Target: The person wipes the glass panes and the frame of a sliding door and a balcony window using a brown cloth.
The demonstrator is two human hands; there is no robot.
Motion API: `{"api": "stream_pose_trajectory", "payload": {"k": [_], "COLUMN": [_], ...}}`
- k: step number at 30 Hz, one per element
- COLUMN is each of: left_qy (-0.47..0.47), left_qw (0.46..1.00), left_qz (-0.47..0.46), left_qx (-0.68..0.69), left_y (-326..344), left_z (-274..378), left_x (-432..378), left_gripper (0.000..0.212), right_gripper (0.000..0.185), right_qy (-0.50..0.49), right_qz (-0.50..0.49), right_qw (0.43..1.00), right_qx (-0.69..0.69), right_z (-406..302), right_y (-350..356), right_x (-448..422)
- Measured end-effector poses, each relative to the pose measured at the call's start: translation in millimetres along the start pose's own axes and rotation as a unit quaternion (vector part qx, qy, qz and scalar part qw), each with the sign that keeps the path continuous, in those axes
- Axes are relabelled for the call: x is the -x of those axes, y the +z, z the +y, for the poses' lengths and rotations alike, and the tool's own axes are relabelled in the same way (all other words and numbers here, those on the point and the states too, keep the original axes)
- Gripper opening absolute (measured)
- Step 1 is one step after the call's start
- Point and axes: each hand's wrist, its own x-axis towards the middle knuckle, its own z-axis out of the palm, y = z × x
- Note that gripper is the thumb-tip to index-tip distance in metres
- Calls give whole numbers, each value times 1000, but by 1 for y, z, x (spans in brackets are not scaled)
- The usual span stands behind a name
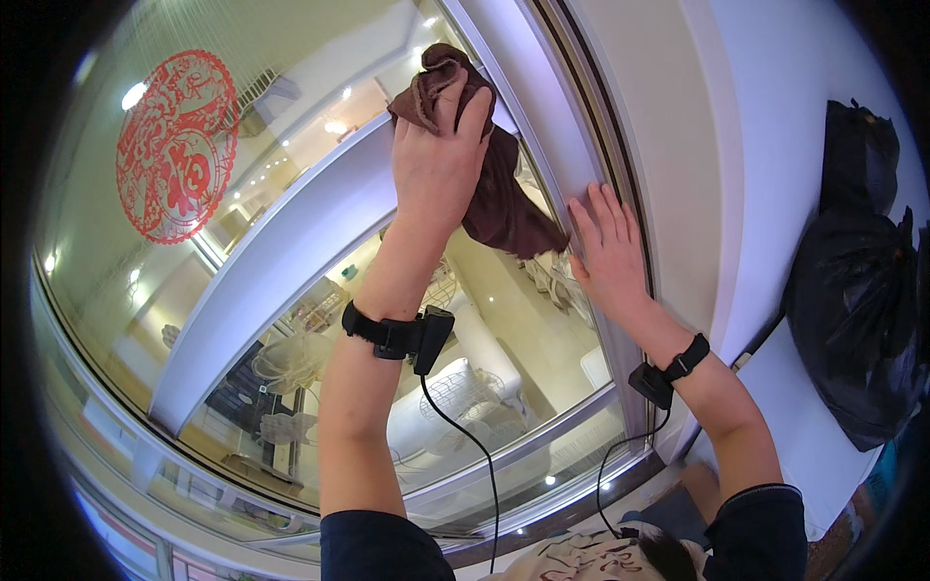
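My left hand (439,160) grips a dark brown cloth (508,196), pressing it where a white crossbar (290,210) meets the upright frame of a glass sliding door or window. Part of the cloth is bunched over the fingers, and its loose end hangs down to the right, towards my other hand. My right hand (610,254) lies flat with fingers spread on the white upright frame (559,123), holding nothing. Upper glass (290,43) and lower glass (538,312) show reflections of a lit room.
A round red paper-cut decoration (178,145) sticks to the upper glass. Black plastic bags (850,312) stand on a white surface (785,421) at the right. Thin black cables (494,479) run down from devices strapped to both forearms. A metal rail (508,457) crosses below the glass.
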Motion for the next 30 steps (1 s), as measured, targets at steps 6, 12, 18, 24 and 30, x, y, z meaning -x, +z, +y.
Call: {"api": "stream_pose_trajectory", "payload": {"k": [6,12,18,24,30], "left_qy": [19,31,65,94,66], "left_qw": [1000,999,992,993,997], "left_qz": [15,21,-70,-24,44], "left_qx": [-8,17,79,67,-6], "left_y": [11,24,4,-9,0], "left_z": [5,10,19,5,-18], "left_x": [-2,-5,18,14,-8], "left_gripper": [47,47,36,36,17], "right_gripper": [81,81,82,86,84], "right_qy": [2,15,26,35,33], "right_qz": [11,13,9,19,13], "right_qw": [1000,1000,1000,999,999], "right_qx": [-14,-18,2,0,4], "right_z": [-3,-6,-10,-10,-15], "right_y": [-4,1,2,2,4], "right_x": [-1,0,0,1,2]}}
